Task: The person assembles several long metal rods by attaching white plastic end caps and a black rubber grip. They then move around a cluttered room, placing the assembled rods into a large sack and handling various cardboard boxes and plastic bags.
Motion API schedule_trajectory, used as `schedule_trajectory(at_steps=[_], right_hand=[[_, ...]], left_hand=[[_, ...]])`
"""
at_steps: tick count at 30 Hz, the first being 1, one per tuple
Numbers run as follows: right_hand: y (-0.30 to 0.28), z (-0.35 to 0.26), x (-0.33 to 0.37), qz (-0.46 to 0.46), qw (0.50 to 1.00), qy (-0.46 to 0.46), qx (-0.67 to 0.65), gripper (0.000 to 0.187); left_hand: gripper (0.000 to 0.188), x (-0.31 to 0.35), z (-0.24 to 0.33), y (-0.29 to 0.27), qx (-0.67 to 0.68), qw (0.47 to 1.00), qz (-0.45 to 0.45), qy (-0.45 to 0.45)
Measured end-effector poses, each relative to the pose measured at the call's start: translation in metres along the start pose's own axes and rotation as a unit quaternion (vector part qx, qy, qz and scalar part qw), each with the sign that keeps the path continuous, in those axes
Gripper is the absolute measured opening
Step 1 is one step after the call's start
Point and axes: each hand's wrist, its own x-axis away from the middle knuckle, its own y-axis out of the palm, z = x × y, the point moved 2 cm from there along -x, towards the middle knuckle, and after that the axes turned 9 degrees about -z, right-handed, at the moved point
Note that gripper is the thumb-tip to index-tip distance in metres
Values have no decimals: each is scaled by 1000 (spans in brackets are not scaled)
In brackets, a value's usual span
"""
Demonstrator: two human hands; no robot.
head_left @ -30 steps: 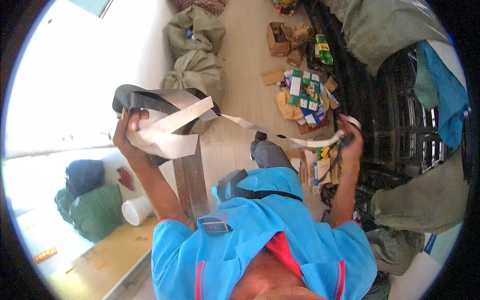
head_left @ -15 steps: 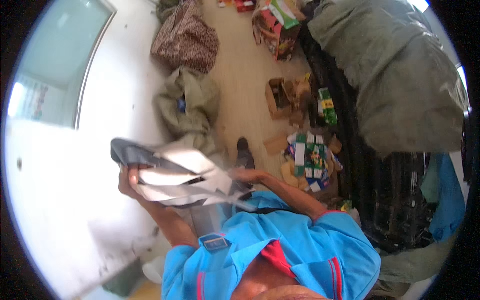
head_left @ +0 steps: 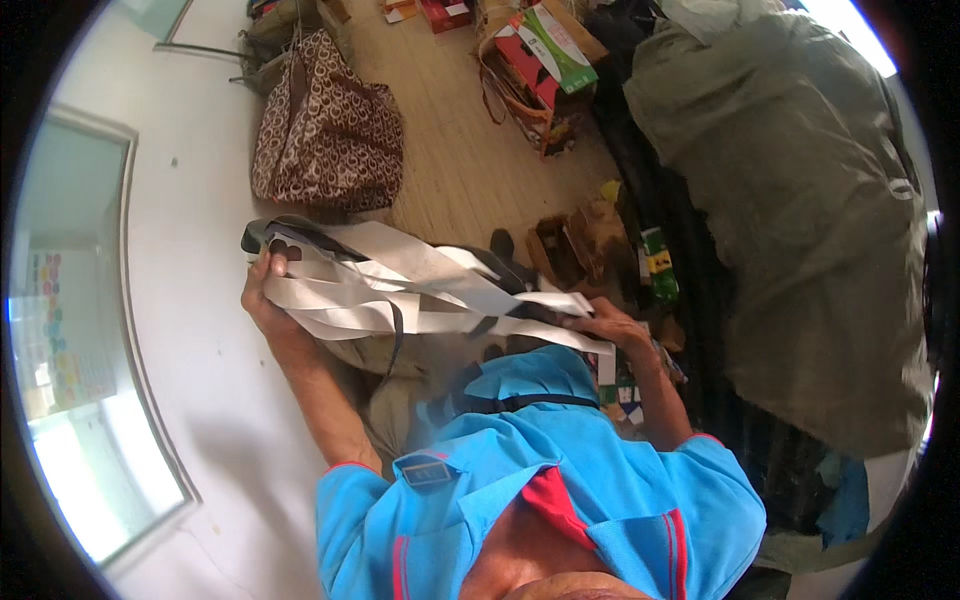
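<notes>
A bundle of long, flat white strips (head_left: 410, 262), with some dark ones among them, stretches across in front of my body. My left hand (head_left: 264, 285) is closed round its left end, where a dark band shows above the fingers. At the other end, my right hand (head_left: 608, 326) grips the strips near their loose tips; its fingers are partly hidden. A thin dark strip (head_left: 398, 340) hangs down from the middle of the bundle. What the strips are made of I cannot tell.
A brown patterned bag (head_left: 335, 150) stands beyond my left hand, by the white wall (head_left: 200, 220). An open cardboard box (head_left: 560, 250), flattened cartons and a bag (head_left: 540, 135) full of boxes lie ahead. An olive cover (head_left: 780, 200) drapes a tall heap at right.
My right hand has moved right and forward, drawing the strips out longer between my hands. My left hand keeps its hold. The view has shifted, with the patterned bag now nearer.
</notes>
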Motion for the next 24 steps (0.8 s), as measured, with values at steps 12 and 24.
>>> schedule_trajectory(at_steps=[12, 24], right_hand=[[-285, -157, -256, 224, 839, -100, -486, 41], [-435, -384, -468, 255, 887, -147, -357, 45]], left_hand=[[13, -333, -27, -53, -87, 990, 102, -40], [31, -709, -103, -22, -47, 994, 16, -94]])
